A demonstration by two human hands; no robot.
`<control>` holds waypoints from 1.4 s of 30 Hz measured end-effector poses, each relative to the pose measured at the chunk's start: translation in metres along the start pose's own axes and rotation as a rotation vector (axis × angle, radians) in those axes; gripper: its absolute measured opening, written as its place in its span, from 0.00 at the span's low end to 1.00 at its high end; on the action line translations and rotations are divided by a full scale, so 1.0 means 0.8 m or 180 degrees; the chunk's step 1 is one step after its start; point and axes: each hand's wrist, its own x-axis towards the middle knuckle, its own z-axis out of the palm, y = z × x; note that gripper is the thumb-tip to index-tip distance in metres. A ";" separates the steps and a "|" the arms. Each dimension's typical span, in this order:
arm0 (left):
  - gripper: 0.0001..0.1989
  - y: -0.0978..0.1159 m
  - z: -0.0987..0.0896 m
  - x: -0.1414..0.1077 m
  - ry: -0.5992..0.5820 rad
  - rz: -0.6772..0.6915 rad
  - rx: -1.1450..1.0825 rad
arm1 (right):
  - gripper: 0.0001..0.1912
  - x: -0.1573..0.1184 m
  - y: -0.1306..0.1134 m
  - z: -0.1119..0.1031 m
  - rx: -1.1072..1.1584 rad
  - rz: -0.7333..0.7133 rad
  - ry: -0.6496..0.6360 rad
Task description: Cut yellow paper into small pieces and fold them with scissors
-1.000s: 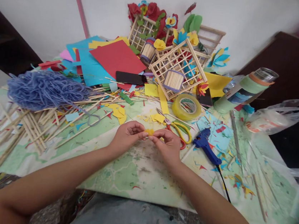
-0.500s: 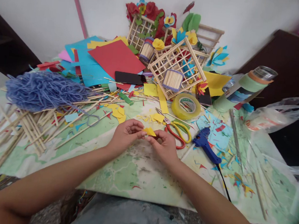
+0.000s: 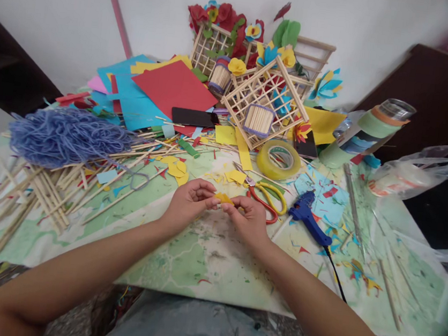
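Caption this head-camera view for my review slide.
Left hand and right hand pinch a yellow paper scrap near scissors and a blue hot glue gun.

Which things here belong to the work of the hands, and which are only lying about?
In the work:
- left hand
- right hand
- small yellow paper piece, pinched between both hands

Lying about:
- scissors
- blue glue gun
- yellow tape roll
- blue yarn
- wooden sticks
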 end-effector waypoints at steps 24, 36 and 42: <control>0.16 -0.004 -0.008 0.008 0.0086 -0.0002 -0.0094 | 0.17 0.000 0.006 -0.009 -0.0123 -0.0360 0.0358; 0.14 -0.012 0.014 0.002 -0.0613 -0.0206 -0.0270 | 0.15 -0.002 -0.007 -0.001 0.0028 -0.0544 0.0352; 0.12 -0.017 0.005 0.003 -0.0421 -0.0016 -0.0140 | 0.15 -0.003 -0.006 0.001 -0.0026 -0.0446 0.0258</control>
